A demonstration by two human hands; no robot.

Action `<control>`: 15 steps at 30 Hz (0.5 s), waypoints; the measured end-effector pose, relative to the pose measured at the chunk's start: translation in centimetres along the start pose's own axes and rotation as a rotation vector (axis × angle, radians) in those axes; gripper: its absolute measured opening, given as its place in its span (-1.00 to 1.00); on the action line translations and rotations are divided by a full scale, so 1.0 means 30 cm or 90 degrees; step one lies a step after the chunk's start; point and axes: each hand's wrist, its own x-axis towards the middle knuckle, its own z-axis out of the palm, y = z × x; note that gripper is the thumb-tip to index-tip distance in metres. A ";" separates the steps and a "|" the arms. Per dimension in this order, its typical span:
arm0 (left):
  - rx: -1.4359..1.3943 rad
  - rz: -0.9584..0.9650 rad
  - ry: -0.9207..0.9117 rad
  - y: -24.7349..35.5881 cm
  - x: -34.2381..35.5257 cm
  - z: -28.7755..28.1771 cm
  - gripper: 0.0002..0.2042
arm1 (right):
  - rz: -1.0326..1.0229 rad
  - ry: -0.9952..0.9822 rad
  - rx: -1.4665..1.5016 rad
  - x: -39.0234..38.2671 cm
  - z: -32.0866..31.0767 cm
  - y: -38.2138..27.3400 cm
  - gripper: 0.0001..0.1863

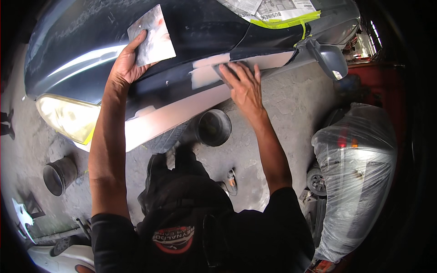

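Observation:
My left hand [129,63] grips a smeared, pale square sheet [154,38] above the dark car's hood [82,45]. My right hand [243,86] presses its fingers on a dark flat pad [224,75], only partly visible beneath them, against the beige patch [277,59] on the car's side. A longer pale pink band [159,117] runs along the lower body toward the headlight [63,116], which has yellow tape at its edge. At the top, newspaper [282,11] is fixed with yellow-green tape [282,22], and a wing mirror [330,61] sticks out at right.
Two dark buckets [59,177] [214,129] stand on the concrete floor. A plastic-wrapped car body [355,177] stands at right beside a red object [378,86]. A white car [68,259] is at lower left, and a small tool or can [231,182] lies by my feet.

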 end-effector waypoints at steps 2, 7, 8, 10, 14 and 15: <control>0.003 -0.001 -0.008 -0.002 0.002 0.003 -0.57 | -0.008 -0.013 -0.015 0.048 -0.025 0.008 -0.51; -0.011 -0.007 0.006 -0.001 0.010 -0.002 -0.60 | -0.014 -0.078 -0.004 0.102 -0.013 0.031 -0.48; -0.012 -0.007 0.007 0.002 0.014 -0.003 -0.60 | -0.014 -0.079 -0.005 0.100 -0.013 0.029 -0.48; 0.000 -0.004 0.014 0.001 0.015 0.008 -0.61 | -0.025 -0.087 0.065 0.079 -0.013 0.019 -0.42; 0.018 0.011 0.021 0.024 0.004 -0.032 -0.61 | -0.052 -0.045 0.050 0.020 0.029 -0.044 -0.39; 0.000 0.002 -0.010 0.030 -0.015 -0.042 -0.60 | -0.063 -0.058 0.030 0.015 0.031 -0.057 -0.40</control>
